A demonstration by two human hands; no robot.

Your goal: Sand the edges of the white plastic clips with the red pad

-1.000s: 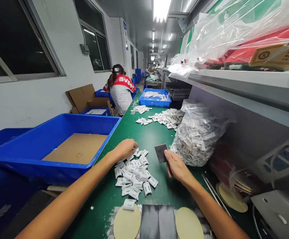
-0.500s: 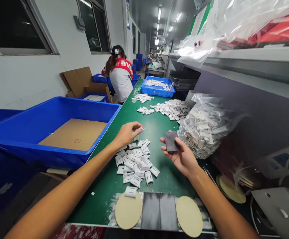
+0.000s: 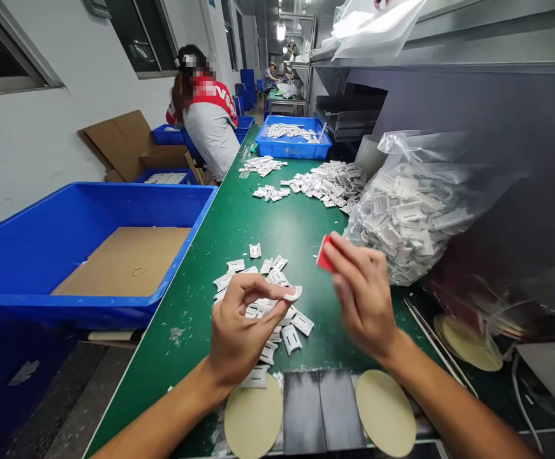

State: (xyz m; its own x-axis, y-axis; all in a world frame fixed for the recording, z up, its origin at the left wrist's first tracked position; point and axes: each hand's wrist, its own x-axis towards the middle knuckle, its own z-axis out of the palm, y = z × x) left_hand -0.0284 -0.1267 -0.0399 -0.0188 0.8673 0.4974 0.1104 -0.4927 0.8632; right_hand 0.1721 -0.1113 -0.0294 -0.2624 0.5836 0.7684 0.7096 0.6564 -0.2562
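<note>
My left hand (image 3: 242, 322) pinches a small white plastic part (image 3: 293, 293) between thumb and fingertips, above the near pile. To its right, my right hand (image 3: 361, 290) is raised off the bench with a small flat sanding pad (image 3: 325, 254) in its fingers; a red face of the pad shows. The two hands are apart. Under and around my left hand lies a pile of similar white parts (image 3: 291, 339), partly hidden by it. One white part (image 3: 257, 377) rests on the upper edge of a pale yellow disc (image 3: 253, 421).
Two dark grey sheets (image 3: 301, 414) and another yellow disc (image 3: 385, 414) line the near edge of the green bench (image 3: 182, 338). A plastic bag of white parts (image 3: 402, 217) stands right. Farther off are loose piles and a blue tray (image 3: 294, 150). A large blue bin (image 3: 90, 301) flanks the left; a person (image 3: 210, 121) sits beyond.
My left hand has come back toward me with a white part. My right hand has turned over, so the pad's red face shows instead of its dark one. The view has shifted.
</note>
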